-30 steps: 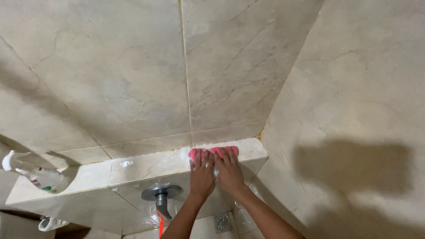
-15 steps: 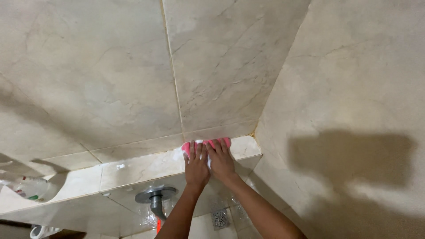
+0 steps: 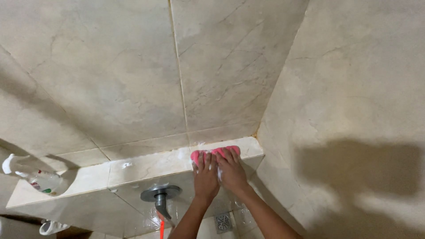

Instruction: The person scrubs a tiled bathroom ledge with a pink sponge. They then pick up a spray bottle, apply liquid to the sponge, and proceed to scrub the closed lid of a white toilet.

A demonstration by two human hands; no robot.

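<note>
You face beige marble-look wall tiles (image 3: 110, 79) filling the upper frame, meeting a side wall (image 3: 354, 88) at right. A tiled ledge (image 3: 146, 166) crosses lower left; a floor drain (image 3: 223, 222) sits at bottom centre.

At the frame's left edge, a clear spray bottle (image 3: 37, 177) with white trigger lies tilted on the ledge (image 3: 88, 179), red-and-green label showing.

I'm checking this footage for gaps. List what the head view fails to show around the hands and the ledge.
- Pink sponge: mostly covered by the left hand and right hand; its full shape is hidden.
- Spray bottle: its label is too small to make out.
- Chrome tap: the spout's end runs off the bottom edge.
- Floor drain: partly hidden between the forearms.
- White object under the ledge: cut off, unidentifiable.
</note>
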